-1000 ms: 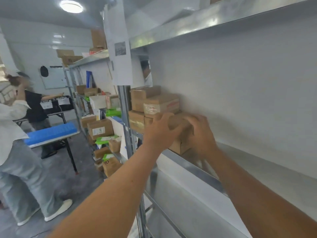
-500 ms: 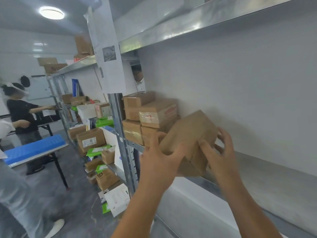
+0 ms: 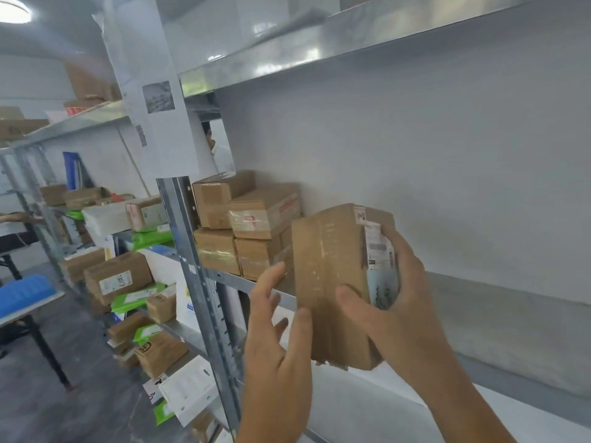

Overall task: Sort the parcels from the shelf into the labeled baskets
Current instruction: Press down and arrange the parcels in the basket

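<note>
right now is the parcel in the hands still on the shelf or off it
Off it. The parcel is held upright in the air, right hand gripping its label side, left hand open beside it.

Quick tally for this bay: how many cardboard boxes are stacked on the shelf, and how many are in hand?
upper-row boxes: 2
lower-row boxes: 2 visible
parcel in right hand: 1
Total: 5; more may hide behind the parcel.

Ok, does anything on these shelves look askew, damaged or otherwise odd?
Mostly no. The paper sheet on the shelf post is curled and hangs crooked, and the envelopes on the lower left shelf stick out over its edge. The parcel in the right hand looks intact.
</note>
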Demonstrator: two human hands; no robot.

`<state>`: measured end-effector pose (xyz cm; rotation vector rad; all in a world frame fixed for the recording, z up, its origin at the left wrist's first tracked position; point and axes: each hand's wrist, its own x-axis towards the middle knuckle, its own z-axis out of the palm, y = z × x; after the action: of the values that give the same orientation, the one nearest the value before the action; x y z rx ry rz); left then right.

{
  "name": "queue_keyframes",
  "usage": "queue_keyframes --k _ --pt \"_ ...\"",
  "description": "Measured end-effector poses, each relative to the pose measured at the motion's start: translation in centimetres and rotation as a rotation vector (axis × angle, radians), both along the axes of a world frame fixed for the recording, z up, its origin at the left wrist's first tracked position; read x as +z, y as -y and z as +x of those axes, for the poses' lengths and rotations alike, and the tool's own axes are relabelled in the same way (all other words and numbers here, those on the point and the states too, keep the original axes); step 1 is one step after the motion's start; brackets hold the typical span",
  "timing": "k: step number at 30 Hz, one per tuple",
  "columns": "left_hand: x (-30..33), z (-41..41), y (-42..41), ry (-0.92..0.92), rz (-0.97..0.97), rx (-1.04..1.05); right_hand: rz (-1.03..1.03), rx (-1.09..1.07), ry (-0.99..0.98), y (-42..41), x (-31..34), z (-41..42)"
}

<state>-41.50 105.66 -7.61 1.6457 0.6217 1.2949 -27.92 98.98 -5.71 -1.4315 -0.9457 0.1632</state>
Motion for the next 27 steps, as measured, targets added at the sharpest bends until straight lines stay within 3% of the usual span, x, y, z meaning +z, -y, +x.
queue_keyframes --k 5,9,13,16,19,27 --pt "1.0 0.1 1.7 -0.05 0.288 -0.175 -0.037 -0.18 0.313 2.3 -0.7 -2.7" --pt "1.0 0.5 2.0 0.031 0.084 -0.351 -0.052 -0.193 0.368 5.6 -0.6 -2.5" --pt "0.7 1.7 3.0 0.098 0.011 -0.485 0.027 -0.192 0.222 9.8 -0.5 -1.2" --pt "0.2 3.2 5.4 0.113 0.028 -0.592 0.014 -0.221 0.267 13.0 -1.1 -0.3" --pt "0.1 4.7 8.6 0.104 0.007 -0.707 0.041 -0.203 0.17 16.7 -1.7 0.0" --pt "0.4 10.2 22.2 0.051 0.044 -0.999 0.04 -0.526 0.164 32.6 -2.2 0.8"
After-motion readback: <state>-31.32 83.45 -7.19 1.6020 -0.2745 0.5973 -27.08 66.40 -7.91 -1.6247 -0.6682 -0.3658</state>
